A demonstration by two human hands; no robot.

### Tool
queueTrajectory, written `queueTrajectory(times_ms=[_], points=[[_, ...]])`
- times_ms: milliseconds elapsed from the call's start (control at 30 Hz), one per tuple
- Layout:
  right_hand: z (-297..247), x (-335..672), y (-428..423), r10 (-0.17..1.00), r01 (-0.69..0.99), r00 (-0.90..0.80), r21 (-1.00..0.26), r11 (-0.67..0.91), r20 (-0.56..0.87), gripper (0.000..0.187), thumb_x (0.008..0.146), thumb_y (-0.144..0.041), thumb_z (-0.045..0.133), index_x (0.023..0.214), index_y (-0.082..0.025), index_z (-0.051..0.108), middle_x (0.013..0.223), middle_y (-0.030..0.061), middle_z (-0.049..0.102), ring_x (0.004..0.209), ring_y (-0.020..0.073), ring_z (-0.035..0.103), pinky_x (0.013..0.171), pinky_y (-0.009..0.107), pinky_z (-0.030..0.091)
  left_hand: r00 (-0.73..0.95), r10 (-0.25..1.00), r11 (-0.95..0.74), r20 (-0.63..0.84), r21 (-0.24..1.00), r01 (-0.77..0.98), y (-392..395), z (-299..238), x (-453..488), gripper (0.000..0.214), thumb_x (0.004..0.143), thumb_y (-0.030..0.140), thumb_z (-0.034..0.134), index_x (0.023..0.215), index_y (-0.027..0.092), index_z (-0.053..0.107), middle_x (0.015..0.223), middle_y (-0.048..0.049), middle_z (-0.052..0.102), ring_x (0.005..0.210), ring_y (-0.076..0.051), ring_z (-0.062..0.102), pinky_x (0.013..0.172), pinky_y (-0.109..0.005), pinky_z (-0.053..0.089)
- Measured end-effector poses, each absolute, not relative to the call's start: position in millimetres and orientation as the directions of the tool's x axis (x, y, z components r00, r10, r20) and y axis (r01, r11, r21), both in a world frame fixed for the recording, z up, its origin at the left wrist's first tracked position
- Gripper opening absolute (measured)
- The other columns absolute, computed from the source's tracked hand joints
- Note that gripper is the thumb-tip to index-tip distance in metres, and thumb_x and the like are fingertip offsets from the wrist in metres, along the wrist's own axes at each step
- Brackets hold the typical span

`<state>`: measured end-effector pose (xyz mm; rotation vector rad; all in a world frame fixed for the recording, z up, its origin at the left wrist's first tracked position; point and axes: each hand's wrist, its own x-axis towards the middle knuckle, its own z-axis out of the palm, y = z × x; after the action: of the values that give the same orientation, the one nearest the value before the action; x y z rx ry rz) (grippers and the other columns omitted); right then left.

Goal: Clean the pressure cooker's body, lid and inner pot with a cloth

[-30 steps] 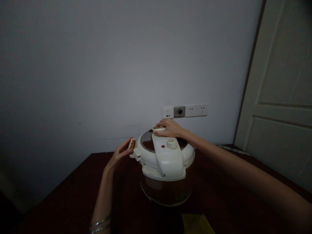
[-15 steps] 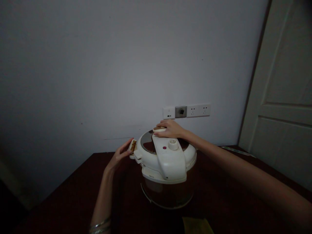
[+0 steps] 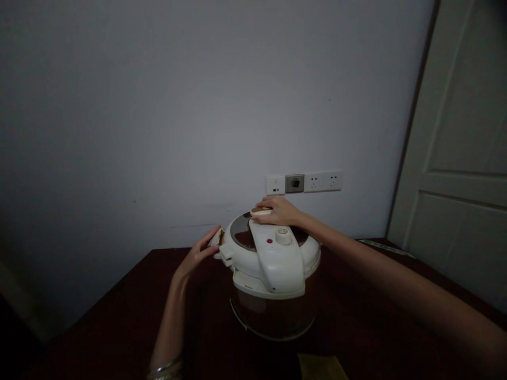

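On the dark red table stands an electric pressure cooker (image 3: 243, 258) with a white lid and a brown body. My right hand (image 3: 279, 210) is closed around the handle on top of its lid, fingers wrapped over the far side. A white knob (image 3: 283, 236) and a small red button sit on the lid just below that hand. At the cooker's left side my left hand (image 3: 202, 250) pinches a small white-and-brown piece (image 3: 216, 238) between thumb and fingers. The piece is against or close to the cooker's left edge; its exact kind is unclear.
Behind the cooker, a row of wall sockets and switches (image 3: 322, 181) is set in the pale wall. A yellowish flat thing (image 3: 321, 367) lies at the table's near edge. A thin strip (image 3: 386, 247) rests at the back right, before a white door (image 3: 459, 200).
My left hand has moved slightly right, bringing the small white-and-brown piece closer to the cooker's side and turning it a little. My right hand stays on the lid handle.
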<state>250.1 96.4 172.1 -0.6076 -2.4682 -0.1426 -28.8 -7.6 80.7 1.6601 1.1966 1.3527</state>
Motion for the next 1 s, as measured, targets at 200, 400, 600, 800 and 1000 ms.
queueTrajectory(times_ms=[200,400,600,800,1000], points=[[172,249,96,0.398,0.468,-0.721,-0.025,0.883,0.567,0.047,0.080,-0.059,0.052,0.090,-0.017,0.070,0.082,0.0075,0.065,0.076,0.0169,0.056,0.066,0.026,0.036,0.103,0.908,-0.407,0.406,0.798,0.444,-13,91,-30,0.063,0.075,0.048,0.062,0.131,0.022,0.051,0.143,-0.0066,0.041,0.134,-0.028,0.032,0.113,-0.043,0.020],[173,247,93,0.414,0.483,-0.715,-0.031,0.875,0.563,0.044,0.080,-0.057,0.052,0.089,-0.018,0.070,0.080,0.0062,0.064,0.073,0.0159,0.055,0.065,0.026,0.035,0.214,0.887,-0.461,0.409,0.750,0.475,-10,95,-33,0.059,0.078,0.045,0.060,0.131,0.021,0.051,0.141,-0.0085,0.044,0.131,-0.029,0.036,0.112,-0.044,0.020],[174,247,91,0.418,0.482,-0.714,-0.040,0.875,0.562,0.044,0.080,-0.057,0.053,0.088,-0.018,0.070,0.081,0.0065,0.064,0.074,0.0160,0.055,0.066,0.026,0.035,0.241,0.883,-0.469,0.402,0.760,0.451,-8,96,-31,0.057,0.077,0.040,0.060,0.130,0.021,0.051,0.140,-0.0081,0.046,0.130,-0.028,0.037,0.111,-0.043,0.022],[173,248,91,0.435,0.483,-0.705,-0.069,0.873,0.560,0.046,0.080,-0.058,0.053,0.093,-0.018,0.070,0.085,0.0077,0.065,0.077,0.0171,0.057,0.067,0.027,0.036,0.199,0.903,-0.429,0.381,0.827,0.364,-6,89,-33,0.068,0.073,0.042,0.061,0.136,0.021,0.045,0.148,-0.0057,0.033,0.137,-0.029,0.025,0.114,-0.043,0.013],[174,248,90,0.481,0.504,-0.698,-0.112,0.856,0.530,0.050,0.079,-0.061,0.052,0.101,-0.019,0.068,0.091,0.0078,0.066,0.084,0.0190,0.058,0.071,0.028,0.039,0.135,0.927,-0.368,0.351,0.921,0.127,4,74,-33,0.066,0.081,0.045,0.050,0.140,0.018,0.038,0.147,-0.0063,0.033,0.136,-0.029,0.028,0.113,-0.042,0.019]])
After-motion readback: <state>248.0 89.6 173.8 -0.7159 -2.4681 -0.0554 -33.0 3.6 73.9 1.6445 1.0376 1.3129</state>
